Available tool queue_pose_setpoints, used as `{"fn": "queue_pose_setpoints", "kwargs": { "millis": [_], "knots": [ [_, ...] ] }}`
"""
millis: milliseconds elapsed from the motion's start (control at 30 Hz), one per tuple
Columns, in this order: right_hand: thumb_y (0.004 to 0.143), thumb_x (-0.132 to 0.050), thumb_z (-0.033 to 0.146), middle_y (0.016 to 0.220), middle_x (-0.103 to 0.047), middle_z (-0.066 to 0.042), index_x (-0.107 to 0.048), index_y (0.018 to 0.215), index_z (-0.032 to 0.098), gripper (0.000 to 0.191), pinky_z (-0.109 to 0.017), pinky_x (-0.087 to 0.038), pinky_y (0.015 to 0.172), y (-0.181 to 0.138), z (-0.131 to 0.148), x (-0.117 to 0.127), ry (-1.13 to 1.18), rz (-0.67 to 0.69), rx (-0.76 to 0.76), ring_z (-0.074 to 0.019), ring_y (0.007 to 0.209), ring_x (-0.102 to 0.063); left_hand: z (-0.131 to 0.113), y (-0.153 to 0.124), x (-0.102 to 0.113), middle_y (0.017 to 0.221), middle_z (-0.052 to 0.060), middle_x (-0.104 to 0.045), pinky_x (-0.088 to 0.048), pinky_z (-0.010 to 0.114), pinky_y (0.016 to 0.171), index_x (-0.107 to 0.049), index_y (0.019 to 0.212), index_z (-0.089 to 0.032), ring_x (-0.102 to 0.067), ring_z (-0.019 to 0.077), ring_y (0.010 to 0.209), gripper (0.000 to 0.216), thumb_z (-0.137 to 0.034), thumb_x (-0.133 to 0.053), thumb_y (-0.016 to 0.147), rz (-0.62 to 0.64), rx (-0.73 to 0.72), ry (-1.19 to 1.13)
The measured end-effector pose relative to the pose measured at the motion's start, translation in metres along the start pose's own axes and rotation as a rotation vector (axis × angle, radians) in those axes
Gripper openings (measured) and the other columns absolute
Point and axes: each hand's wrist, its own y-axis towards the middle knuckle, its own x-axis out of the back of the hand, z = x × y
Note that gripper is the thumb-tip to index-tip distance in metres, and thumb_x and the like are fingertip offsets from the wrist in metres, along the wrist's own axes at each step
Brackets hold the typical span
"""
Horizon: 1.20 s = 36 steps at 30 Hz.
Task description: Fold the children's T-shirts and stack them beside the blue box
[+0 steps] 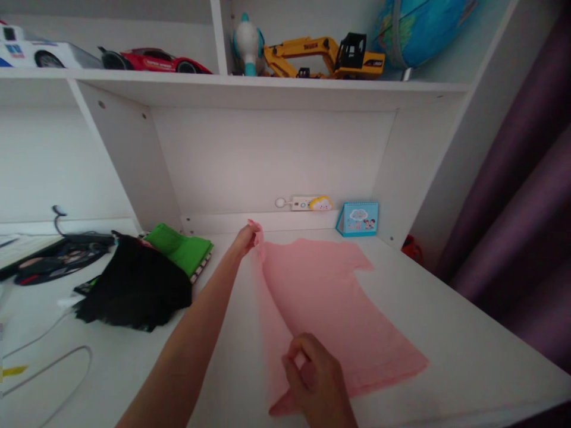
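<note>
A pink T-shirt (330, 297) lies spread on the white desk, its sleeve at the far right and its hem toward me. My left hand (247, 239) reaches to the far left of the shirt, fingers closed on the cloth near the shoulder and lifting it a little. Close to me, my right hand (314, 374) pinches the left side of the shirt above the hem, thumb and forefinger together. Between the two hands the shirt's left side is raised in a long fold. A corner of the hem sticks out below my right hand.
Left of my arm sit a black garment (134, 285), folded green cloth (181, 246) and a hanger (57, 217). A small blue desk calendar (358, 219) and a power strip (301, 203) are at the back. Overhead, a shelf (285, 85) carries a toy excavator (325, 56), cars and a globe.
</note>
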Motion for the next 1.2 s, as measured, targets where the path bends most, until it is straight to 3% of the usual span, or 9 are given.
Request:
{"fn": "queue_pose_setpoints", "kwargs": {
  "millis": [167,300,467,567,700,833,1033,1133,1200],
  "knots": [
    [0.076,-0.042,0.017,0.066,-0.054,0.001,-0.047,0.071,0.02,0.008,-0.019,-0.041,0.056,-0.013,-0.031,0.002,-0.09,0.002,0.004,-0.0121,0.061,-0.055,0.036,0.012,-0.072,0.046,-0.006,-0.041,-0.031,0.017,0.04,-0.049,0.068,-0.016,-0.038,0.0063,0.037,0.006,-0.022,-0.049,0.068,0.05,-0.08,0.177],
    [0.076,-0.041,0.015,0.066,-0.053,-0.001,-0.05,0.074,0.02,0.01,-0.022,-0.043,0.057,-0.02,-0.042,0.002,-0.17,0.026,-0.009,-0.013,0.058,-0.053,0.061,0.008,-0.096,0.06,0.003,-0.057,-0.042,0.022,0.052,-0.055,0.085,-0.012,-0.054,0.0113,0.052,0.023,-0.028,-0.041,0.079,0.074,-0.146,0.38],
    [0.075,-0.05,0.023,0.075,-0.056,-0.008,-0.06,0.083,0.02,0.013,-0.035,-0.047,0.067,-0.019,-0.039,0.009,-0.371,0.044,0.043,-0.0227,0.077,-0.054,0.063,-0.001,-0.073,0.107,0.015,-0.057,-0.037,0.029,0.088,-0.053,0.107,-0.009,-0.052,0.0193,0.102,0.038,-0.03,-0.031,0.085,0.048,-0.272,0.694],
    [0.079,-0.048,0.029,0.106,-0.056,-0.014,-0.058,0.105,0.021,0.029,-0.044,-0.044,0.08,-0.015,-0.035,0.002,-0.449,0.099,0.2,-0.0298,0.103,-0.049,0.067,-0.011,-0.051,0.127,0.015,-0.045,-0.024,0.03,0.1,-0.048,0.117,-0.01,-0.037,0.0195,0.119,0.041,-0.03,-0.031,0.085,0.079,-0.302,0.886],
    [0.079,-0.048,0.046,0.131,-0.04,-0.017,-0.042,0.126,0.02,0.054,-0.051,-0.039,0.087,-0.016,-0.044,-0.027,-0.488,0.269,0.417,-0.0344,0.12,-0.035,0.087,-0.025,-0.032,0.138,0.015,-0.029,-0.015,0.048,0.101,-0.042,0.124,-0.014,-0.019,0.0313,0.128,0.058,-0.052,-0.036,0.08,0.145,-0.254,1.126],
    [0.079,-0.05,0.044,0.127,-0.044,-0.016,-0.035,0.129,0.024,0.056,-0.054,-0.042,0.083,-0.031,-0.063,-0.063,-0.54,0.196,0.48,-0.036,0.116,-0.039,0.099,-0.022,-0.018,0.143,0.015,-0.012,-0.009,0.059,0.096,-0.025,0.135,-0.019,-0.006,0.0392,0.128,0.079,-0.069,-0.022,0.075,0.09,-0.14,1.44],
    [0.083,-0.045,0.033,0.121,-0.052,-0.01,-0.048,0.116,0.031,0.033,-0.057,-0.043,0.081,-0.051,-0.057,-0.109,-0.594,0.091,0.413,-0.0354,0.112,-0.044,0.088,-0.012,-0.015,0.142,0.015,-0.018,-0.005,0.069,0.089,-0.029,0.134,-0.017,-0.003,0.0426,0.127,0.073,-0.062,-0.019,0.078,0.0,-0.09,1.5],
    [0.085,-0.041,0.031,0.115,-0.058,-0.005,-0.049,0.114,0.035,0.03,-0.052,-0.047,0.079,-0.051,-0.047,-0.112,-0.552,0.192,0.36,-0.0325,0.107,-0.049,0.086,-0.016,-0.023,0.14,0.018,-0.022,-0.003,0.065,0.092,-0.03,0.133,-0.011,-0.003,0.0383,0.129,0.063,-0.05,-0.022,0.083,-0.055,-0.212,1.557],
    [0.086,-0.041,0.032,0.112,-0.059,-0.004,-0.04,0.124,0.038,0.039,-0.048,-0.049,0.078,-0.051,-0.042,-0.103,-0.498,0.277,0.363,-0.0304,0.104,-0.052,0.089,-0.019,-0.026,0.14,0.018,-0.021,-0.006,0.06,0.096,-0.028,0.133,-0.011,-0.007,0.0345,0.129,0.06,-0.046,-0.022,0.085,-0.04,-0.293,1.571]
  ]
}}
